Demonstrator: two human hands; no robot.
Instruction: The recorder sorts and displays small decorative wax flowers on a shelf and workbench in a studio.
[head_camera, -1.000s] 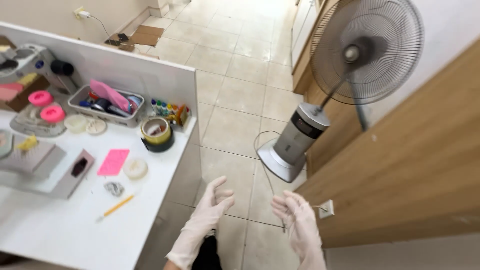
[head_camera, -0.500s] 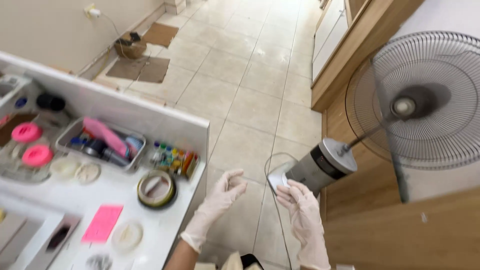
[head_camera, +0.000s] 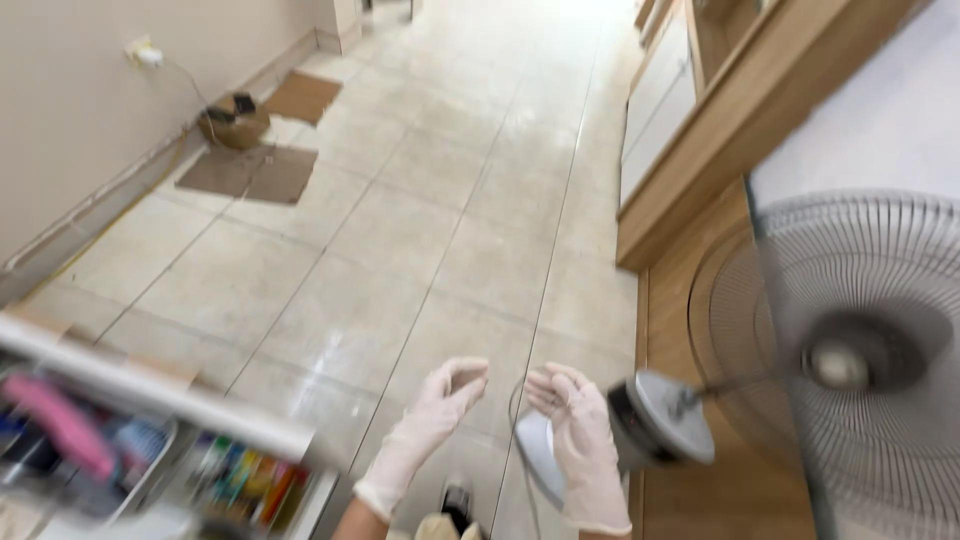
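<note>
Both my hands wear thin white gloves and hang in the air above the tiled floor, near the bottom middle of the head view. My left hand (head_camera: 440, 400) has its fingers curled loosely and holds nothing. My right hand (head_camera: 575, 425) is held up with fingers slightly bent and apart, and it is empty too. Just right of my right hand stands a grey standing fan (head_camera: 850, 360), its round wire cage close to my right side and its base (head_camera: 540, 455) on the floor behind my right hand.
A white table's corner (head_camera: 200, 415) with a tray of coloured items (head_camera: 90, 450) sits at bottom left. Wooden cabinets (head_camera: 690, 150) line the right. Flat cardboard (head_camera: 255, 170), a small box (head_camera: 235, 120) and a wall socket with a cable (head_camera: 145, 52) lie at far left.
The view has swung up and away from the table toward the floor and the fan. My hands have come closer together and risen slightly; both stay empty.
</note>
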